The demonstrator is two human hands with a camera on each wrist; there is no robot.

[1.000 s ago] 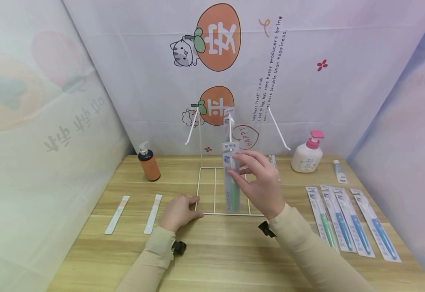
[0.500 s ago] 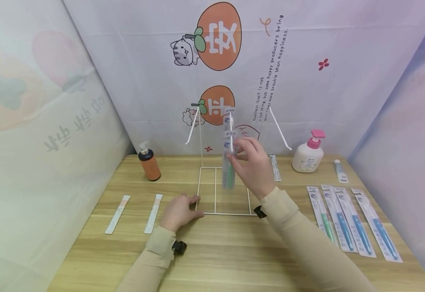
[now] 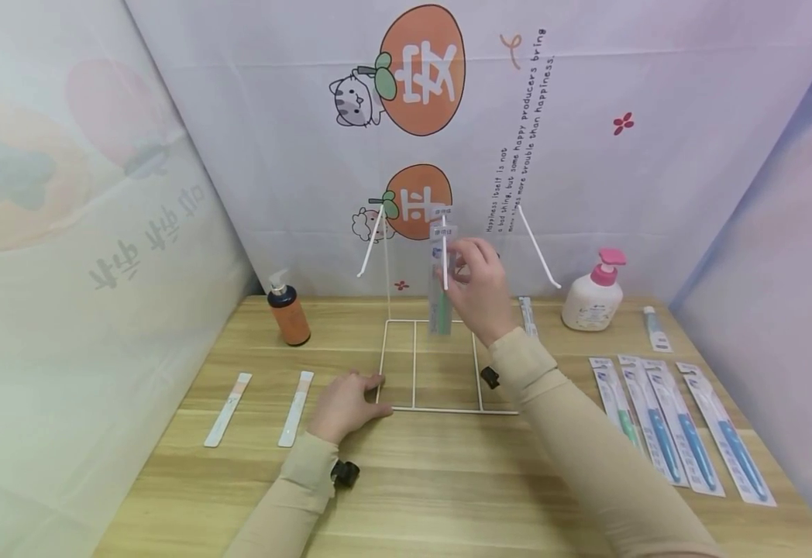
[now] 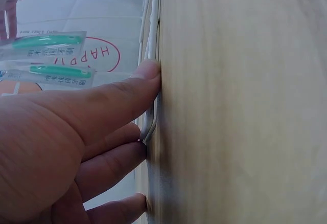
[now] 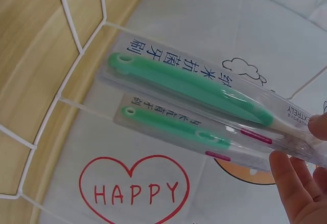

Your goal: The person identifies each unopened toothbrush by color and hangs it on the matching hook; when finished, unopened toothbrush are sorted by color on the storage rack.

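My right hand (image 3: 479,291) pinches a packaged green toothbrush (image 5: 189,81) near its top. The pack hangs upright, its top end at the middle hook (image 3: 445,267) of a white wire rack (image 3: 414,364). Behind it on the same hook is a second packaged green toothbrush (image 5: 173,127), mostly covered in the head view. Down at the front left corner of the rack's base, my left hand (image 3: 346,407) grips the wire between thumb and fingers, as the left wrist view also shows. The rack's left hook (image 3: 370,244) and right hook (image 3: 538,248) carry nothing.
Several packaged toothbrushes (image 3: 690,446) lie at the right. Behind them are a toothpaste tube (image 3: 655,329) and a white pump bottle (image 3: 593,304). An orange pump bottle (image 3: 290,318) stands back left, with two slim white packets (image 3: 228,411) in front. Another narrow pack (image 3: 528,314) lies behind the rack.
My right hand has moved up and away from me, sliding the toothbrush pack back along the middle hook toward the pack behind it. The left hand has stayed at the rack's corner.
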